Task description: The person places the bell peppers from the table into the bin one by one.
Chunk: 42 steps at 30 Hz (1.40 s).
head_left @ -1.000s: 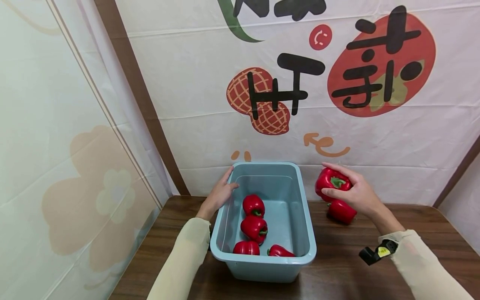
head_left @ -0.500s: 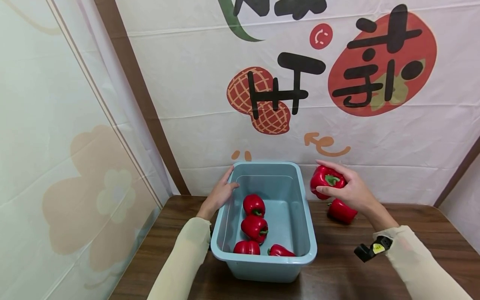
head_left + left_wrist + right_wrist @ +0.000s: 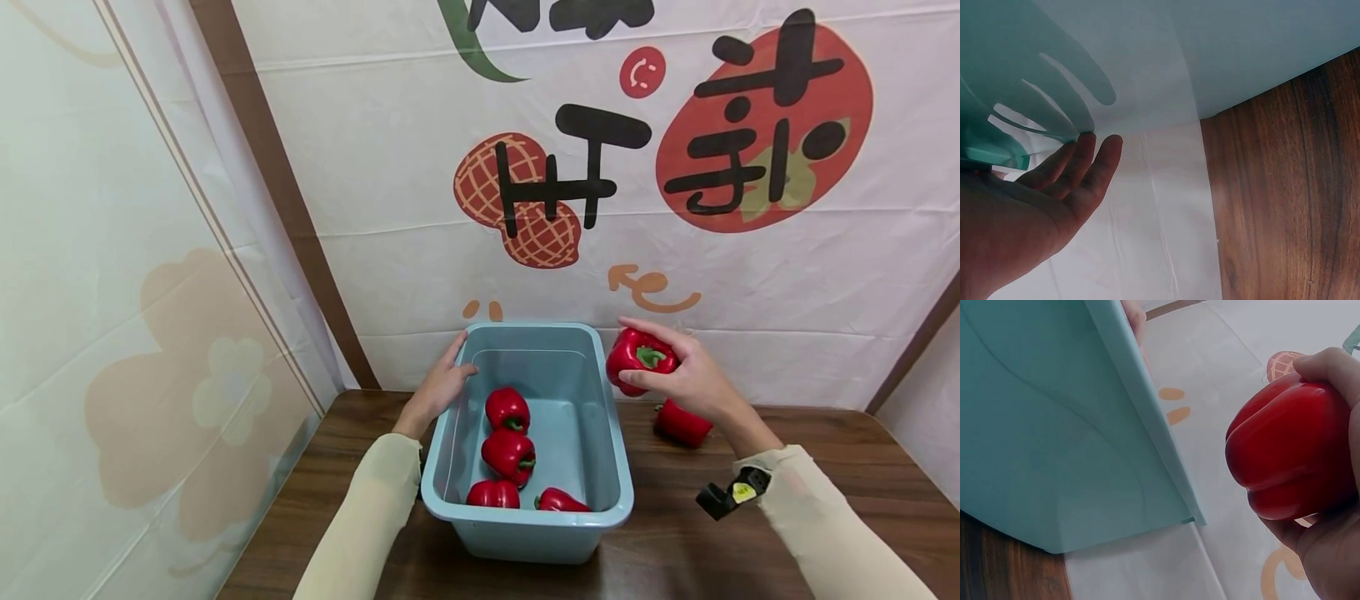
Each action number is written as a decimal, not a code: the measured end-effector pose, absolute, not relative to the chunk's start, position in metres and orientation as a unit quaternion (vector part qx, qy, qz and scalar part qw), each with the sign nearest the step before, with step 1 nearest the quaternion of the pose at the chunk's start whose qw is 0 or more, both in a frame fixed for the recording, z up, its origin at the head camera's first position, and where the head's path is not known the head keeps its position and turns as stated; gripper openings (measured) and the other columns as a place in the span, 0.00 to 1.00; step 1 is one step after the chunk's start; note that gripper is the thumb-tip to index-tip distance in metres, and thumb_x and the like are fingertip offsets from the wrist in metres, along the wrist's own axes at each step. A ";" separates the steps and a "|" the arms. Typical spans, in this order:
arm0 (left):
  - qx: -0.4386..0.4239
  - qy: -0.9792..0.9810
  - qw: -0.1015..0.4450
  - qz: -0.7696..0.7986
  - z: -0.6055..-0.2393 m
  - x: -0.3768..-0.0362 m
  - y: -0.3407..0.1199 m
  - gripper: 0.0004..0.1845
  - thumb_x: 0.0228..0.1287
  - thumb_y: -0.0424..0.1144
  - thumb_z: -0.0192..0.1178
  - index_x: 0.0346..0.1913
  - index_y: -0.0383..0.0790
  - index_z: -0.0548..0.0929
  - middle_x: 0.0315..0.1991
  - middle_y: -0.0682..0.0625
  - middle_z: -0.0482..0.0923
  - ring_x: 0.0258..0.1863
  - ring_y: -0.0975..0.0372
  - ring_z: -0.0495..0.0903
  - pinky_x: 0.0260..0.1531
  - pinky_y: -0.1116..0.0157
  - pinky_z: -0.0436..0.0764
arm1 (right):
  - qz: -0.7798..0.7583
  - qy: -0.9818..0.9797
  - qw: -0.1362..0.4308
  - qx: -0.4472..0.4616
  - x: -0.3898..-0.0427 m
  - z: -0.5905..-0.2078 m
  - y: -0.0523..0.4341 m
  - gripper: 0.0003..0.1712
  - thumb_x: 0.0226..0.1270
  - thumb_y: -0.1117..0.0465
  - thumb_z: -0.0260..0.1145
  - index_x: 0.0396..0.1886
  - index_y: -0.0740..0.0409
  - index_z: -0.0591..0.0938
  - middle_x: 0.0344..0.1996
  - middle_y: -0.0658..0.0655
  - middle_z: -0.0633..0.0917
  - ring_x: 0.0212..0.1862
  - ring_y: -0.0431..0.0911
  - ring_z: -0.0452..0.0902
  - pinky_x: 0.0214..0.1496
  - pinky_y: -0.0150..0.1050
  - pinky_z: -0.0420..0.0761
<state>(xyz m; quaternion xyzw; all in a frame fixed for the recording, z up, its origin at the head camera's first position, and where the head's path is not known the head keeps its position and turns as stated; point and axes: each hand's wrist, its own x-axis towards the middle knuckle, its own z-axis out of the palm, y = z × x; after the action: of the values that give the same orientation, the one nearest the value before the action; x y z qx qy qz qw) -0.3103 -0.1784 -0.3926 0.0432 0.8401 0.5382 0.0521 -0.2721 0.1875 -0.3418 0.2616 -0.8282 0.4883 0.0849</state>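
A light blue plastic tub (image 3: 611,467) stands on the wooden table and holds several red bell peppers (image 3: 508,455). My right hand (image 3: 686,379) grips another red pepper (image 3: 633,357) in the air just right of the tub's far right corner; the same pepper (image 3: 1291,453) fills the right wrist view beside the tub's wall (image 3: 1054,444). My left hand (image 3: 438,387) rests with straight fingers on the tub's far left rim; in the left wrist view its fingers (image 3: 1085,169) touch the tub's edge (image 3: 997,156). One more red pepper (image 3: 681,423) lies on the table behind my right wrist.
A printed cloth backdrop (image 3: 600,183) hangs close behind the tub, and a pale curtain panel (image 3: 112,292) closes the left side. Bare wooden table (image 3: 750,550) lies to the right and front of the tub.
My right hand has carried the gripped pepper leftward, from above the lying pepper to the tub's right rim. The left hand and tub have not moved.
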 end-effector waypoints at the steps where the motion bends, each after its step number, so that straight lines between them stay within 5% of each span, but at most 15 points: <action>1: 0.043 0.840 0.052 0.538 -0.393 -0.310 -0.178 0.36 0.73 0.45 0.46 0.79 0.64 0.47 0.79 0.49 0.49 0.72 0.42 0.60 0.61 0.31 0.63 | 0.490 -0.827 0.084 0.262 -0.272 -0.342 0.186 0.45 0.56 0.62 0.75 0.73 0.49 0.67 0.63 0.62 0.72 0.61 0.57 0.66 0.41 0.36 0.84; 42: 0.045 0.840 0.046 0.539 -0.392 -0.308 -0.178 0.36 0.73 0.45 0.46 0.79 0.63 0.47 0.79 0.49 0.49 0.72 0.41 0.59 0.61 0.31 0.63 | 0.493 -0.808 0.054 0.318 -0.278 -0.345 0.156 0.44 0.54 0.60 0.77 0.71 0.47 0.70 0.60 0.58 0.75 0.59 0.56 0.69 0.41 0.40 0.85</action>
<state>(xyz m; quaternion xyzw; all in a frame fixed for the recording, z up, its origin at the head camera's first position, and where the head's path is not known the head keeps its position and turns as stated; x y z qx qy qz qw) -0.3080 -0.1777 -0.3920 0.0454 0.8395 0.5395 0.0464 -0.2783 0.1564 -0.3446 0.3184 -0.8081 0.4925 0.0543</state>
